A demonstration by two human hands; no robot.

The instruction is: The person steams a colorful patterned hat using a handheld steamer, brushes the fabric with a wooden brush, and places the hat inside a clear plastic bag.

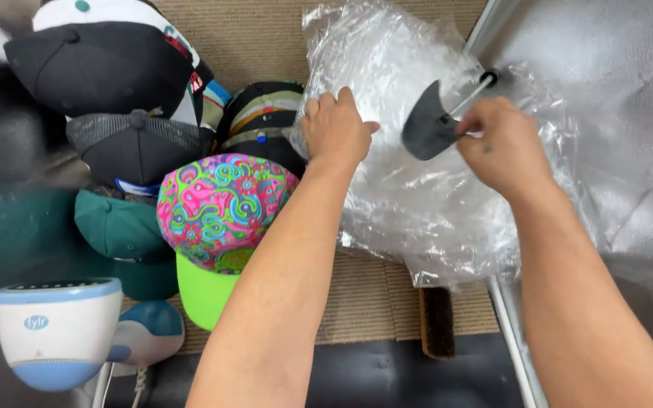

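My left hand [335, 127] rests with spread fingers on a crumpled clear plastic bag [410, 189], pressing its left side. My right hand [502, 143] pinches a small dark grey curved piece [426, 127] fixed to a thin metal rod [475, 92] that sticks up through the plastic. The bag lies over the woven tan mat [372, 302]. Whatever is inside the bag is hidden by the wrinkled plastic.
Several caps are piled at the left: a black one [100, 68], a grey mesh one [134, 147], a green one [119, 230], a swirly multicoloured one with a lime brim [221, 208]. A white and blue handheld appliance [58, 332] sits bottom left. A metal rail [512, 332] runs along the mat's right edge.
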